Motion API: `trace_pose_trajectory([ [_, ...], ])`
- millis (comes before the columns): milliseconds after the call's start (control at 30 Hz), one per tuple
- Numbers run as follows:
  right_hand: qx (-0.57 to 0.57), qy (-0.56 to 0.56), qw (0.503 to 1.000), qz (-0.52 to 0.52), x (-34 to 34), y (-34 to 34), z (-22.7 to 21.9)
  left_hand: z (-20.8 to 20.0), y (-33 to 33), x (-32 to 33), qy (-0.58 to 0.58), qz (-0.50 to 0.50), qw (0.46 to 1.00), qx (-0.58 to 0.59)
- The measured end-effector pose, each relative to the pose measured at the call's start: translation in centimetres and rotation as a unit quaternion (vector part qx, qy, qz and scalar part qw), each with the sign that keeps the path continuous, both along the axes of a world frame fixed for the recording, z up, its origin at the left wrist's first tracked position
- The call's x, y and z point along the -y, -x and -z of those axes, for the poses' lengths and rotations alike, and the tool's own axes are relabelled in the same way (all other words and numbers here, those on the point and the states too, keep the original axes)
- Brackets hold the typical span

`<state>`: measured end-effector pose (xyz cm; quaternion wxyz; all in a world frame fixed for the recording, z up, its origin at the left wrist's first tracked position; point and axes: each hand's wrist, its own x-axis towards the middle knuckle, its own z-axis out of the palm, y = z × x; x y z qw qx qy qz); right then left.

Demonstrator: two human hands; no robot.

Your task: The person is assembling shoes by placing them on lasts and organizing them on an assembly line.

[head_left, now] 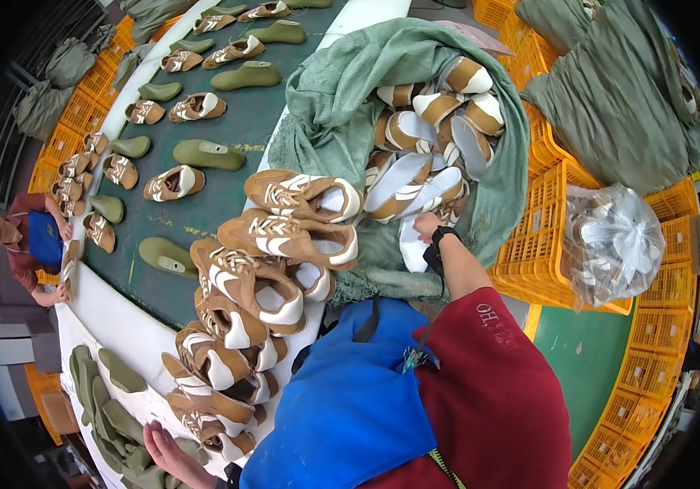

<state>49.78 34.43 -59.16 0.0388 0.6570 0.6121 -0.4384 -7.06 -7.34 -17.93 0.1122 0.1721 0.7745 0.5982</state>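
My right hand [427, 229] reaches into a container lined with green cloth [309, 122]. Its fingers are curled beside a smooth white piece [413, 247]; what they grip is partly hidden. Around it lie brown-and-white shoe uppers [415, 130] and pale grey insoles [399, 181], heaped loosely. My left hand [169, 452] is low at the left, fingers stretched out and holding nothing I can see. It is nearest to a pile of olive-green shoe lasts [109, 416]. Between my hands, brown sneakers [272, 236] with white stripes stand stacked along the white table edge [305, 326].
A dark green conveyor belt [154, 269] carries rows of sneakers and green lasts [207, 155]. Across it, another person [28, 236] handles a shoe. Orange crates [529, 236] stand at my right, one with a clear plastic bag [614, 244]. Grey-green cloths [618, 98] cover other crates.
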Motion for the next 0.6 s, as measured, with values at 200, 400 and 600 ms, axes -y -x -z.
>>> trace_pose_trajectory([
  [200, -0.218, 0.160, 0.849, 0.454, -3.0, 7.9, -4.0, -1.9, -11.1, -10.1, -0.019, 0.146, 0.989, 0.017],
  [400, -0.253, 0.137, 0.801, 0.525, -4.4, 14.0, -5.4, -1.9, -15.2, -13.6, 0.053, 0.241, 0.969, 0.012],
  [600, -0.307, 0.078, 0.848, 0.425, -3.6, 12.2, -3.6, -2.0, -16.1, -14.6, 0.069, 0.237, 0.969, 0.018],
])
